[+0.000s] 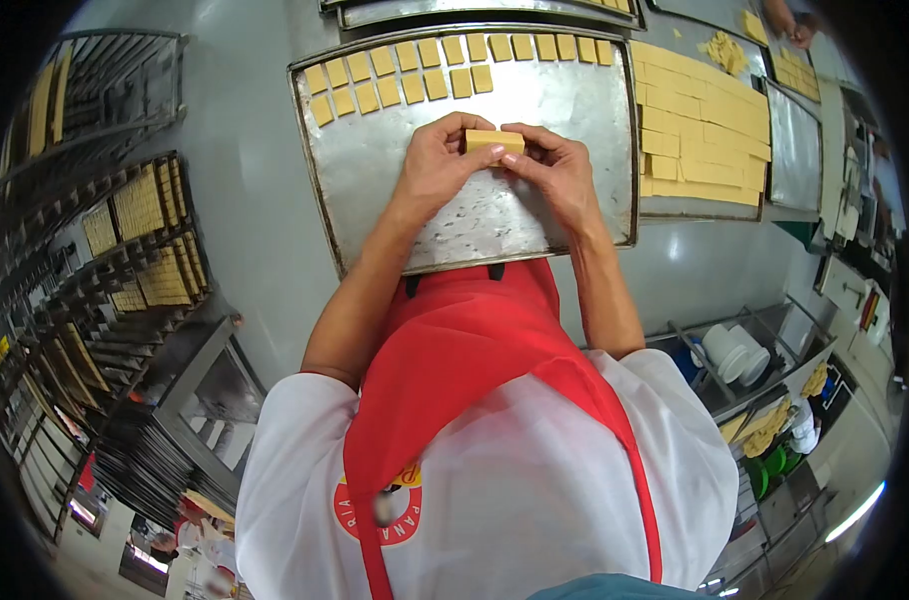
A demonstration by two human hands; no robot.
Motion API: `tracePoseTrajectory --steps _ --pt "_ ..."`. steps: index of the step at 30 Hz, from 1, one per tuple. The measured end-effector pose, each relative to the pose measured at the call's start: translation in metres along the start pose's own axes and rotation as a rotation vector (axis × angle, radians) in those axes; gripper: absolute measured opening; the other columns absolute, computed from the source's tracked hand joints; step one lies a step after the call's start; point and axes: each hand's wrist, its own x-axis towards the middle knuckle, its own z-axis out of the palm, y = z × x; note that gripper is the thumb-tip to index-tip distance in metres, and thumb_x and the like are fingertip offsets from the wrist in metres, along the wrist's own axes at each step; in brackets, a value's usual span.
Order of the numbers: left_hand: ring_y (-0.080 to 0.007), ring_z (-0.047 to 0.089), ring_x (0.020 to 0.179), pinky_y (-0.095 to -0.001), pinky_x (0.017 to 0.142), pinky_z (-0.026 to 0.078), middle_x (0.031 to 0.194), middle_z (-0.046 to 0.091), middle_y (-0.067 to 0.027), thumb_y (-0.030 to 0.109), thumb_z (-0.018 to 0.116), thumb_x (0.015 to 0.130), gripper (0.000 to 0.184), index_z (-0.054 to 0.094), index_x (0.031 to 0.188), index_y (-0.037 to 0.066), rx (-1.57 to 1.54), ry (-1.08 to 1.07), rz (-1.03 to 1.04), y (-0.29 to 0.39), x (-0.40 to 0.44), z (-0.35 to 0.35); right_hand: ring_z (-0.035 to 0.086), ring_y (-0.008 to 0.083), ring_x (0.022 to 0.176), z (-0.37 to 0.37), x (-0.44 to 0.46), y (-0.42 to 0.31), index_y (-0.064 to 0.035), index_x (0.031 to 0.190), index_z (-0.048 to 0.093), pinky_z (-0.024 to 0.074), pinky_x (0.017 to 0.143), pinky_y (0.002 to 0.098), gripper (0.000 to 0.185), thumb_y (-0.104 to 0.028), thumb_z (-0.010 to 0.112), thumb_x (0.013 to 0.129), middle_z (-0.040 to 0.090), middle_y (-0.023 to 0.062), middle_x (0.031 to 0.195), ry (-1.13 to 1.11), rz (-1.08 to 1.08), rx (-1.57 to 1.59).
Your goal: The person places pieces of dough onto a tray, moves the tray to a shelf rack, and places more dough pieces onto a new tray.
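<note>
Between the fingertips of both hands is a small block of yellow dough pieces [495,139], held over the middle of a metal baking tray [370,185]. My left hand [439,155] grips its left end, thumb on the near side. At the right end, my right hand [555,168] pinches it the same way. Whether the block is one piece or several stacked ones I cannot tell. On the tray's far side, small flat dough rectangles [407,55] lie in two rows; the back row spans the tray and the second stops partway.
To the right, a large sheet of cut yellow dough [705,125] lies beside dough scraps [727,52]. Another person's hand [790,25] shows at the upper right. Racks with loaded trays [150,200] stand at left. White buckets [737,352] sit on a lower shelf.
</note>
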Motion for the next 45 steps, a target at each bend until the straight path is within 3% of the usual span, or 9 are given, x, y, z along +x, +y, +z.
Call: tracePoseTrajectory --steps 7,15,24,26,27,29,32,37,45 --pt "-0.0120 0.068 0.088 -0.0247 0.078 0.056 0.103 0.073 -0.0085 0.008 0.078 0.092 0.024 0.070 0.113 -0.003 -0.083 0.037 -0.017 0.001 0.011 0.007 0.072 0.0177 0.094 -0.006 0.005 0.000 0.0092 0.133 0.062 0.0599 0.085 0.0283 0.046 0.003 0.075 0.089 0.074 0.0148 0.109 0.121 0.058 0.397" --pt "-0.0093 0.064 0.081 -0.0217 0.075 0.050 0.095 0.072 -0.0038 0.019 0.083 0.090 0.029 0.073 0.109 0.000 0.106 0.052 -0.211 0.018 0.022 0.021 0.070 0.0167 0.104 -0.001 0.009 -0.002 0.0031 0.126 0.070 0.0579 0.092 0.0284 0.037 0.007 0.073 0.089 0.073 0.0111 0.120 0.140 -0.149 0.211" --pt "-0.0098 0.066 0.085 -0.0252 0.073 0.050 0.092 0.076 -0.0047 0.021 0.083 0.088 0.022 0.079 0.096 0.001 0.391 0.070 0.031 0.025 0.034 0.022 0.067 0.0146 0.101 -0.017 0.022 -0.003 -0.0004 0.121 0.074 0.0559 0.083 0.0276 0.035 0.004 0.075 0.087 0.073 0.0092 0.120 0.123 -0.243 0.135" --pt "-0.0157 0.069 0.081 -0.0291 0.072 0.052 0.090 0.075 -0.0067 0.020 0.083 0.086 0.017 0.080 0.096 0.005 0.717 0.265 0.318 0.027 0.034 0.028 0.065 0.0133 0.099 -0.018 0.030 -0.004 -0.0022 0.121 0.074 0.0550 0.079 0.0283 0.035 0.003 0.076 0.087 0.074 0.0082 0.116 0.148 -0.322 0.167" --pt "-0.0157 0.069 0.081 -0.0291 0.072 0.052 0.090 0.075 -0.0067 0.020 0.083 0.086 0.017 0.080 0.096 0.005 0.716 0.263 0.315 0.024 0.037 0.030 0.065 0.0156 0.096 -0.018 0.034 -0.008 -0.0038 0.120 0.074 0.0544 0.078 0.0305 0.035 0.000 0.077 0.086 0.074 0.0081 0.112 0.252 -0.396 0.027" --pt "-0.0270 0.068 0.080 -0.0388 0.069 0.054 0.083 0.069 -0.0067 0.020 0.082 0.082 0.015 0.080 0.095 0.012 1.045 0.467 0.754 0.019 0.048 0.032 0.065 0.0178 0.093 -0.023 0.044 -0.013 -0.0053 0.120 0.074 0.0537 0.077 0.0326 0.035 -0.003 0.078 0.085 0.073 0.0081 0.108 0.354 -0.470 -0.115" --pt "-0.0267 0.065 0.078 -0.0413 0.066 0.053 0.081 0.064 -0.0061 0.017 0.080 0.081 0.010 0.076 0.089 0.011 1.222 0.427 0.772 0.007 0.054 0.032 0.067 0.0290 0.098 -0.040 0.052 -0.014 -0.0061 0.120 0.074 0.0555 0.083 0.0366 0.039 -0.013 0.082 0.083 0.072 0.0147 0.111 0.353 -0.684 -0.942" --pt "-0.0272 0.067 0.080 -0.0395 0.069 0.054 0.083 0.066 -0.0051 0.018 0.080 0.083 0.016 0.079 0.098 0.015 1.353 0.407 0.678 0.001 0.050 0.034 0.064 0.0298 0.090 -0.042 0.054 -0.004 -0.0078 0.108 0.074 0.0544 0.078 0.0396 0.027 -0.011 0.079 0.081 0.072 0.0074 0.103 0.309 -0.759 -0.978" --pt "-0.0277 0.065 0.077 -0.0413 0.066 0.054 0.081 0.063 -0.0072 0.014 0.078 0.082 0.006 0.074 0.086 0.011 1.294 0.458 0.732 0.004 0.057 0.034 0.064 0.0286 0.089 -0.034 0.066 -0.007 -0.0083 0.107 0.074 0.0545 0.078 0.0389 0.026 -0.008 0.078 0.081 0.072 0.0057 0.105 0.345 -0.774 -0.972"
